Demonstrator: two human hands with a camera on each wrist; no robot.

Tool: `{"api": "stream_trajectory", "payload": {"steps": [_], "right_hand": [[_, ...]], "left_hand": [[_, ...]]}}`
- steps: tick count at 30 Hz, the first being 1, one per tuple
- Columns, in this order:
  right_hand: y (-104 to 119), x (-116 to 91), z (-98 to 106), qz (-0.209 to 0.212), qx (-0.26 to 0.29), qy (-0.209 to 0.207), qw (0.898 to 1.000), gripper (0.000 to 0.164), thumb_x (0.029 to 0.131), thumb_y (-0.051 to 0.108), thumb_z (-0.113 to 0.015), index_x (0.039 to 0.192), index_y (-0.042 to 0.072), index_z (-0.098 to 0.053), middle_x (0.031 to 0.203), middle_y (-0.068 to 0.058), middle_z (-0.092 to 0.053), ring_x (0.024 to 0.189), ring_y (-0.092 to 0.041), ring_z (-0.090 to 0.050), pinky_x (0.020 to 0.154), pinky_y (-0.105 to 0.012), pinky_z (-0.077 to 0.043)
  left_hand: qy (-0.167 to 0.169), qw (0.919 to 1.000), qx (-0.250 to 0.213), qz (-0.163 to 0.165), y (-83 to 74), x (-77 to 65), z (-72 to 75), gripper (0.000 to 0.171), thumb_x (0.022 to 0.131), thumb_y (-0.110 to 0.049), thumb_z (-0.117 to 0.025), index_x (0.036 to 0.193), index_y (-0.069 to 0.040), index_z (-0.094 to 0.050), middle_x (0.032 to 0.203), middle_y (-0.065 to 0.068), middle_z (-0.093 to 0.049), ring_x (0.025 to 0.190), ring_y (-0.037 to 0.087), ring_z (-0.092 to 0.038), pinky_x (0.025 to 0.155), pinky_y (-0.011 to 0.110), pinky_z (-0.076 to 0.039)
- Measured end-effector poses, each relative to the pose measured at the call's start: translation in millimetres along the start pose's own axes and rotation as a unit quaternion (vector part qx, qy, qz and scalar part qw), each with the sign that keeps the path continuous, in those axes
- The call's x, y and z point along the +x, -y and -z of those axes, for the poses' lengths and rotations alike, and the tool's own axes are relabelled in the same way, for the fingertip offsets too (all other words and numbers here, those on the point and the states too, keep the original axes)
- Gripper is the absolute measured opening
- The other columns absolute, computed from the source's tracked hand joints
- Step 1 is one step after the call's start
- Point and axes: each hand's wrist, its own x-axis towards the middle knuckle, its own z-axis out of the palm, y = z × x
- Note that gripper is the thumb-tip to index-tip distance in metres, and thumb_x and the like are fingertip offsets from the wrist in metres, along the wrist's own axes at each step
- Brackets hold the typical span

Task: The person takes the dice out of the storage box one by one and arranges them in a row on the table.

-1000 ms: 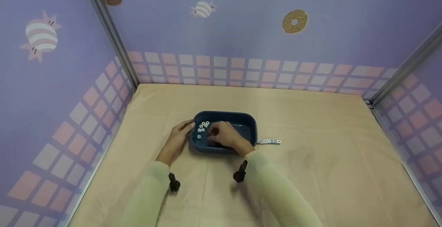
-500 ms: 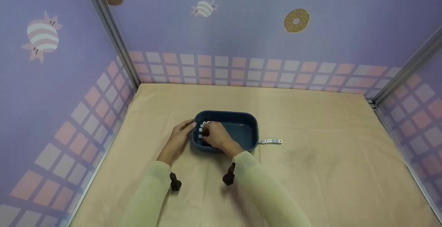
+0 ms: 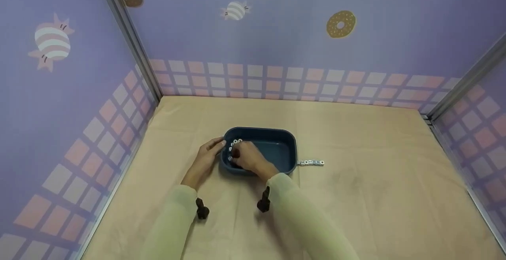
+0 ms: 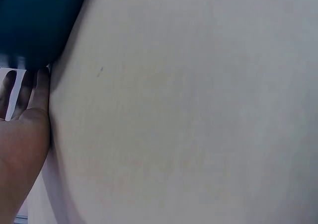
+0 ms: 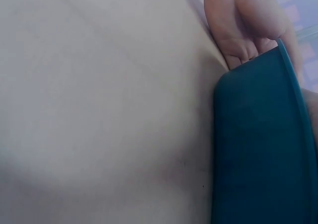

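A dark blue tray (image 3: pixel 294 149) stands on the cloth, with several small white dice (image 3: pixel 235 142) at its left end. My left hand (image 3: pixel 205 158) rests against the tray's left end, thumb by the rim. In the left wrist view, straight fingers (image 4: pixel 39 92) lie along the tray's outer wall. My right hand (image 3: pixel 251 157) reaches over the near rim into the tray, bent fingers pointing down among the dice. One die (image 3: pixel 230 158) sits right by its fingertips. The back of the hand hides whether the fingers pinch anything. The tray's wall covers most of this hand in the right wrist view.
A short row of dice (image 3: pixel 311 162) lies on the cloth just outside the tray's right end. Beige cloth (image 3: pixel 355 196) covers the table. Patterned purple panels (image 3: pixel 276 31) enclose the back and sides.
My right hand has shifted left inside the tray, from its middle to the dice, then stays nearly still. The die by its fingertips has moved slightly. The left hand keeps its place.
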Motion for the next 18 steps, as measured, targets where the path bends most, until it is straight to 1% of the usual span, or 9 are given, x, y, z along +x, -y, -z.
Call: {"api": "stream_trajectory", "payload": {"steps": [4,9,11,14,16,18], "right_hand": [[-0.6,2.0,-1.4,0.012,0.01,0.009,1.0,0.009,0.098,0.013,-0.078,0.106,0.009,-0.079,0.093,0.002,-0.072,0.085,-0.012,-0.063,0.08,-0.032,-0.057],[-0.3,1.7,1.1,0.022,0.009,0.013,1.0,0.006,0.098,0.013,-0.077,0.102,0.008,-0.08,0.087,0.002,-0.069,0.08,-0.013,-0.06,0.072,-0.03,-0.052],[-1.2,1.2,2.2,0.03,0.007,0.003,1.0,0.006,0.098,0.014,-0.077,0.1,0.008,-0.078,0.086,0.002,-0.067,0.08,-0.013,-0.059,0.071,-0.03,-0.051],[-3.1,-1.3,5.4,0.048,0.016,-0.019,0.999,0.006,0.098,0.015,-0.075,0.099,0.01,-0.076,0.089,0.002,-0.066,0.081,-0.012,-0.059,0.072,-0.028,-0.052],[-3.8,-4.8,11.0,0.061,0.032,-0.032,0.997,0.006,0.098,0.015,-0.075,0.1,0.01,-0.075,0.091,0.002,-0.065,0.083,-0.012,-0.059,0.073,-0.028,-0.053],[-4.8,-11.6,21.0,0.072,0.052,-0.037,0.995,0.006,0.098,0.015,-0.075,0.102,0.009,-0.074,0.093,0.002,-0.066,0.084,-0.012,-0.061,0.074,-0.028,-0.055]], "left_hand": [[0.004,0.9999,0.01,-0.004,-0.4,0.0,0.8,0.048,0.108,-0.029,-0.065,0.148,-0.004,-0.059,0.152,0.015,-0.057,0.142,0.029,-0.053,0.121,0.041,-0.041],[0.005,0.9999,0.011,-0.003,-1.9,-1.2,-0.8,0.048,0.108,-0.03,-0.065,0.148,-0.005,-0.059,0.152,0.014,-0.058,0.141,0.028,-0.054,0.121,0.04,-0.041],[0.007,0.9999,0.011,-0.003,-1.2,-0.6,-1.1,0.048,0.108,-0.031,-0.065,0.148,-0.005,-0.059,0.152,0.013,-0.058,0.141,0.027,-0.054,0.121,0.04,-0.041],[0.008,0.9999,0.013,-0.005,0.4,-0.1,-0.6,0.048,0.108,-0.031,-0.065,0.148,-0.005,-0.06,0.151,0.013,-0.058,0.14,0.026,-0.054,0.12,0.039,-0.041],[0.005,0.9999,0.013,-0.005,1.5,0.3,0.1,0.047,0.108,-0.031,-0.065,0.147,-0.006,-0.061,0.15,0.012,-0.059,0.139,0.026,-0.055,0.119,0.039,-0.043],[0.001,1.0,0.007,-0.003,1.8,-0.1,0.7,0.046,0.108,-0.03,-0.066,0.146,-0.006,-0.061,0.149,0.012,-0.06,0.138,0.026,-0.056,0.118,0.039,-0.044]]}}
